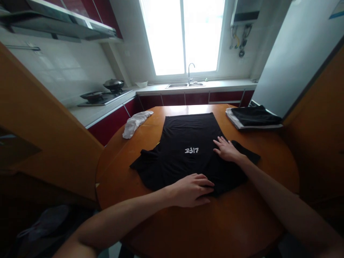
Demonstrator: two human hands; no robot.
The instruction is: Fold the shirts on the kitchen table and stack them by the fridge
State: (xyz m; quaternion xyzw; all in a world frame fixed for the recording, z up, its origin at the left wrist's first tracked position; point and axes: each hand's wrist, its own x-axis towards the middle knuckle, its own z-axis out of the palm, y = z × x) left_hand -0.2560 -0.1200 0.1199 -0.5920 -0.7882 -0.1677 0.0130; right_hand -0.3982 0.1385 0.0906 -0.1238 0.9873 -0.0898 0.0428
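Observation:
A black T-shirt (185, 139) with small white lettering lies spread flat on the round wooden table (166, 229), its collar end toward me. My left hand (192, 189) rests palm down on the shirt's near edge, fingers stretched out together. My right hand (227, 148) lies flat on the shirt by its right sleeve, fingers spread. Neither hand holds anything.
A crumpled white cloth (135, 123) lies at the table's far left. A folded stack of black and white garments (254, 117) sits at the far right. Behind are a counter with a stove (103, 96), a sink (185, 85) and a bright window.

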